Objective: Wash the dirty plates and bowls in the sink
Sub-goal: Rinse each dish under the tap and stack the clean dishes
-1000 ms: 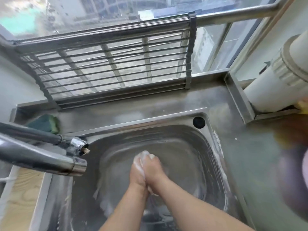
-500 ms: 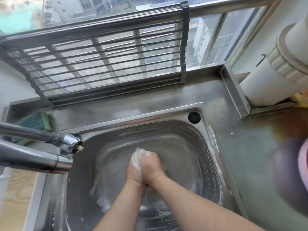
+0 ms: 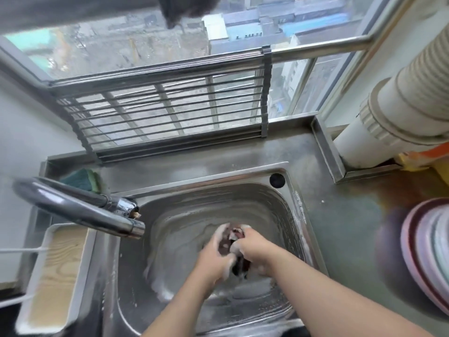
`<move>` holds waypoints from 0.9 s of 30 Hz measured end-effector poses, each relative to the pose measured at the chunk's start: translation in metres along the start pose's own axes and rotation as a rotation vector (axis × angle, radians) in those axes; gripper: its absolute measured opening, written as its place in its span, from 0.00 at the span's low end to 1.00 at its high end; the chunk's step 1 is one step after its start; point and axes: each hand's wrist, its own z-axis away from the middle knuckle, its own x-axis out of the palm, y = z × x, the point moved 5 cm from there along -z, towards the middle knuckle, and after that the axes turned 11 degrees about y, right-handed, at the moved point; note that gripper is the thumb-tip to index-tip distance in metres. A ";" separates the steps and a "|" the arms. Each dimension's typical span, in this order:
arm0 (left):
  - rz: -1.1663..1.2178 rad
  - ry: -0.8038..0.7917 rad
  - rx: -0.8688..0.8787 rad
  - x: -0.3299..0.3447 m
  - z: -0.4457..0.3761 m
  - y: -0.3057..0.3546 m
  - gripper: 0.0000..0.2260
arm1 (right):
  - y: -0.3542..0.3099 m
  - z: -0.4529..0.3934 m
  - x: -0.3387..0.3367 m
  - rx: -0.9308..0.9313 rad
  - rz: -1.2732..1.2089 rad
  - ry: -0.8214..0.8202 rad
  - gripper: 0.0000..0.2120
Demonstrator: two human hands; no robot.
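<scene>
Over the middle of the steel sink [image 3: 184, 215], my left hand [image 3: 213, 257] and my right hand [image 3: 256, 250] are close together, both foamy. Between them they grip a dark, brownish, soapy cloth or scrub pad [image 3: 227, 242]; blur hides what exactly it is. Foam streaks the wet sink walls. A stack of pink and pale plates or bowls [image 3: 427, 251] stands on the counter at the right edge, apart from both hands. No dish shows inside the sink.
The faucet [image 3: 80, 210] reaches in from the left above the sink's left rim. A green sponge [image 3: 82, 178] lies behind it. A white tray with a wooden base [image 3: 56, 271] sits at the left. A wire rack [image 3: 170, 113] leans on the window; a large white pipe [image 3: 388, 117] stands at the right.
My hands were pressed together under white foam; now they are slightly apart and a dark cloth shows between them. The view has pulled back and shows more of the window and counter.
</scene>
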 end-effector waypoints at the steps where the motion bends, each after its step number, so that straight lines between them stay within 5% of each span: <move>1: 0.054 -0.004 0.009 0.000 0.002 0.004 0.22 | 0.003 0.005 0.002 0.033 -0.057 -0.077 0.27; 4: 0.061 0.059 0.002 -0.019 0.004 0.015 0.07 | -0.001 0.018 -0.003 0.004 -0.072 -0.162 0.14; 6: 0.089 0.113 -0.063 -0.038 0.005 0.012 0.06 | -0.006 0.017 -0.016 -0.080 0.018 -0.050 0.06; 11: -0.025 0.082 -0.064 -0.065 0.009 0.006 0.11 | -0.010 0.012 -0.030 -0.021 -0.088 0.139 0.21; 14: -0.070 0.025 -0.015 -0.072 0.012 0.006 0.12 | -0.010 0.017 -0.024 0.053 -0.253 0.140 0.19; 17: -0.235 0.003 0.167 -0.083 0.015 0.019 0.09 | -0.016 0.028 -0.029 -0.013 -0.239 0.079 0.14; 21: -0.776 0.114 0.534 -0.106 0.026 0.045 0.10 | -0.031 0.039 -0.045 -0.293 0.226 0.167 0.07; 25: -0.220 -0.001 0.319 -0.105 0.071 0.078 0.15 | -0.045 0.060 -0.051 -0.434 0.339 0.478 0.07; 27: 0.138 -0.128 0.145 -0.087 0.097 0.103 0.11 | -0.041 0.068 -0.043 -0.282 0.026 0.486 0.10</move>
